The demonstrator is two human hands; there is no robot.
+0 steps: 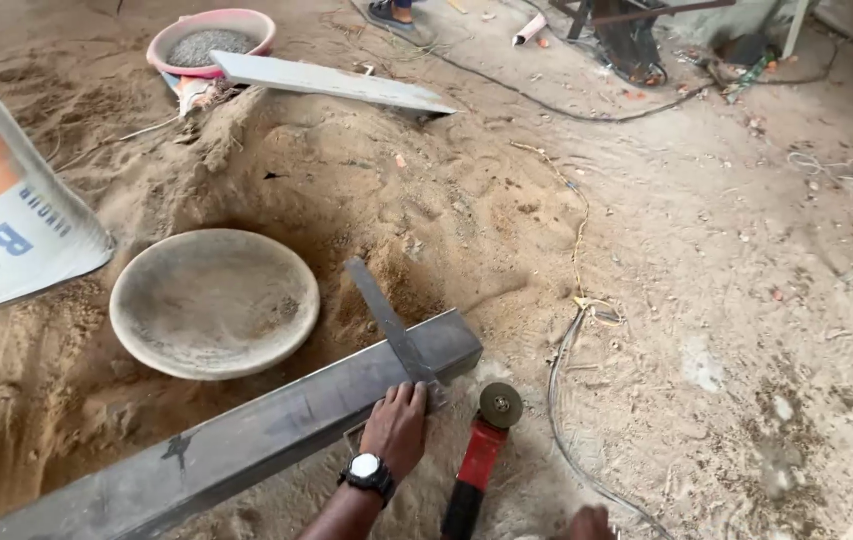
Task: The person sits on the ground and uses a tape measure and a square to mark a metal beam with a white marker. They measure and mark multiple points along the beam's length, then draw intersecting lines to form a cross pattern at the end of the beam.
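Item: our left hand [395, 428], fingers spread flat, presses a metal try square [391, 328] onto the grey steel box beam [246, 440] lying across the sand. Red angle grinder [481, 455] just beside it. Our right hand [589, 523], mostly cropped; grip cannot tell. Round pan [214, 302] nearby.

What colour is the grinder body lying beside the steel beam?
Red, with a black handle end; the angle grinder shows in the head view.
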